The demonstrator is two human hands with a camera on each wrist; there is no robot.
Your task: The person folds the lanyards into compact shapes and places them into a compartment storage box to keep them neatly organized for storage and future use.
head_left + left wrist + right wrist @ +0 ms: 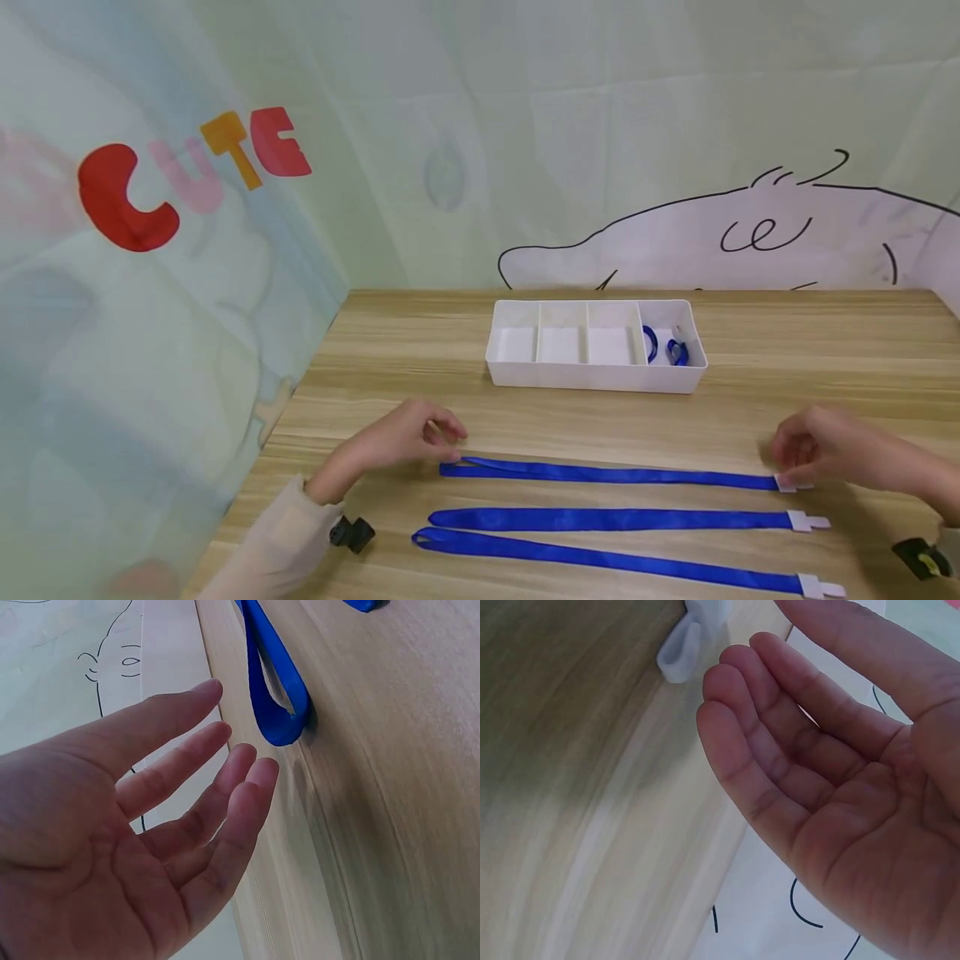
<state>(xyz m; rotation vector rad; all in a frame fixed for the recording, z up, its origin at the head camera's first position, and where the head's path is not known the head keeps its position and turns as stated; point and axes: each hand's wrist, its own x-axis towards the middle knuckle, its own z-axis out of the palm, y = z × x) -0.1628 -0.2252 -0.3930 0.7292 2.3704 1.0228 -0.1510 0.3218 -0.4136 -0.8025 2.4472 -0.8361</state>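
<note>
Three blue lanyards with white plastic clips lie across the wooden table in the head view. My left hand (408,437) is at the looped left end of the farthest lanyard (600,474); in the left wrist view its fingers are loosely bent, with a gap between them and the loop (281,735). At the other end, my right hand (836,450) hovers by the white clip (785,483), and the right wrist view shows its relaxed fingers apart from the clip (709,611). Nearer to me lie the middle lanyard (607,520) and the front lanyard (570,552), roughly parallel.
Behind the lanyards stands a white divided tray (592,377). Its rightmost compartment holds coiled blue bands (678,352). A printed curtain (420,167) hangs along the back and left edges of the wooden table (390,350).
</note>
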